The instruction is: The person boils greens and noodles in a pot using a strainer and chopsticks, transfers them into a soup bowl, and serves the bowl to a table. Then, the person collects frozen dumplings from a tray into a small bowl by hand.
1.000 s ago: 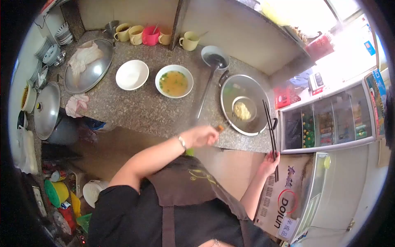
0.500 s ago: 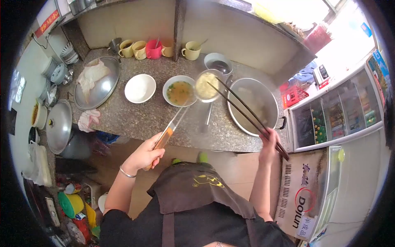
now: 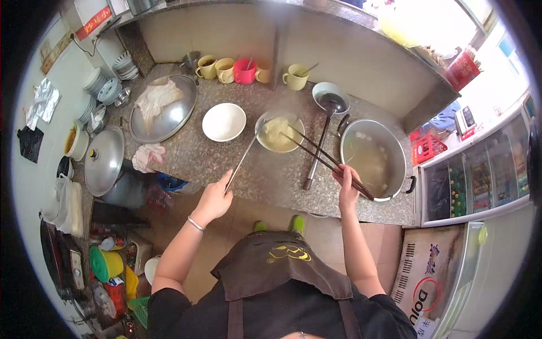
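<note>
The left hand (image 3: 213, 199) is wrapping its fingers closely round a handle (image 3: 241, 162); the right hand (image 3: 348, 186) is pinching chopsticks (image 3: 309, 152), their tips meeting the noodles (image 3: 276, 130). These are sitting within the bowl's (image 3: 285, 151) rim, between nine and ten o'clock from the pot (image 3: 342, 164); whether they are touching broth, I cannot tell. Working well probably means holding the handle low and steady, guiding noodles gently, avoiding splashes.

Countertop (image 3: 271, 181) speckled grey-brown. Noodles (image 3: 274, 135) pale yellow. Relative to noodles: bowl (image 3: 224, 122) left, white; chopsticks (image 3: 324, 161) right, dark brown; mug (image 3: 245, 72) behind-left, hot pink.
</note>
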### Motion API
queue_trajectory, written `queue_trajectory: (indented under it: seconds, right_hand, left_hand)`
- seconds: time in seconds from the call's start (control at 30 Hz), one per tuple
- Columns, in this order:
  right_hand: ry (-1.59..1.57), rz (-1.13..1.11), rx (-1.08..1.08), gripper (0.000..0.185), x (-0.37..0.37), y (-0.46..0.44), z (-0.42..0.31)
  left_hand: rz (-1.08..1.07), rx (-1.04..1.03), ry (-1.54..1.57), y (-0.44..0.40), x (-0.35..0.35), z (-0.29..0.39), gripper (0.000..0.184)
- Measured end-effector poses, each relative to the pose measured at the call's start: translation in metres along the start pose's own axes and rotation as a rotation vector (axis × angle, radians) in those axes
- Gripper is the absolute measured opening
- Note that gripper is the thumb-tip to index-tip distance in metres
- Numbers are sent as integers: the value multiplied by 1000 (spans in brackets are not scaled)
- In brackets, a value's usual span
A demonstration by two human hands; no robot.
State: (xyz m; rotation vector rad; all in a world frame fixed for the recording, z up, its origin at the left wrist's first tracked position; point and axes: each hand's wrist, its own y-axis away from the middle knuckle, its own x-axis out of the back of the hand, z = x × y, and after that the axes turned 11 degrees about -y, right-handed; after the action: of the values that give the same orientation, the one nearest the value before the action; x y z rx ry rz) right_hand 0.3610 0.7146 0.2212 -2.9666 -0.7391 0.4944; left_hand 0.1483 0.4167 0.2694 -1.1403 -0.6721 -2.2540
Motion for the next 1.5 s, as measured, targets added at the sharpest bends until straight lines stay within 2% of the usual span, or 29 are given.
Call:
queue_trajectory:
  seconds: [0.07, 0.13, 0.27, 0.37, 0.5, 0.6, 0.73, 0.83, 0.9, 0.93, 1.0, 1.1, 1.17, 1.23, 1.3, 1.37, 1.4, 1.47, 1.5]
  right_hand:
    - [22, 26, 18, 30, 2, 2, -15]
    - [58, 64, 37, 28, 2, 7, -30]
    - [-3, 89, -55, 24, -4, -6, -13]
    - [-44, 67, -17, 26, -19, -26, 10]
    - [-60, 75, -6, 27, -22, -28, -4]
    - [59, 23, -17, 28, 3, -26, -11]
    - [41, 91, -9, 26, 39, -29, -48]
    - [5, 218, 112, 26, 112, -44, -78]
    - [135, 289, 137, 33, 171, -55, -86]
    - [234, 356, 101, 32, 191, -62, -84]
    - [296, 302, 37, 31, 229, -75, -57]
    - [435, 168, -68, 28, 240, -117, 9]
    - [544, 56, -85, 23, 224, -153, 35]
    - [809, -94, 145, 19, 239, -195, 68]
    - [870, -123, 69, 17, 263, -223, 66]
    - [916, -36, 193, 15, 292, -231, 45]
    - [976, -6, 167, 14, 315, -232, 41]
    - [1043, 24, 131, 14, 344, -224, 28]
    - [1021, 20, 19, 14, 354, -211, 17]
  left_hand:
    - [96, -70, -72, -3, 2, -2, 60]
    - [81, -43, -105, -2, 12, 6, 60]
    - [106, -37, -160, -4, 15, 10, 60]
    - [132, -23, -155, -3, 18, 20, 60]
    - [201, -57, -232, 5, 16, 27, 61]
    - [209, -59, -166, 11, 10, 32, 61]
    - [148, 15, -188, 12, 3, 39, 60]
    - [201, -19, -213, 10, -4, 51, 59]
    - [340, -120, -173, 10, -8, 60, 59]
    - [330, -145, -167, 9, -9, 71, 59]
    - [172, 34, 104, 5, -10, 97, 58]
    - [45, 10, 247, -18, -18, 144, 57]
    - [11, -70, 218, -46, -31, 172, 56]
    - [16, -237, 197, -79, -58, 197, 57]
    - [-90, -308, 60, -116, -82, 219, 56]
    - [-288, -210, -26, -150, -104, 252, 53]
    - [-296, -213, -29, -167, -120, 261, 53]
    - [-308, -276, -281, -194, -155, 271, 49]
    - [-315, -277, -275, -203, -168, 275, 49]
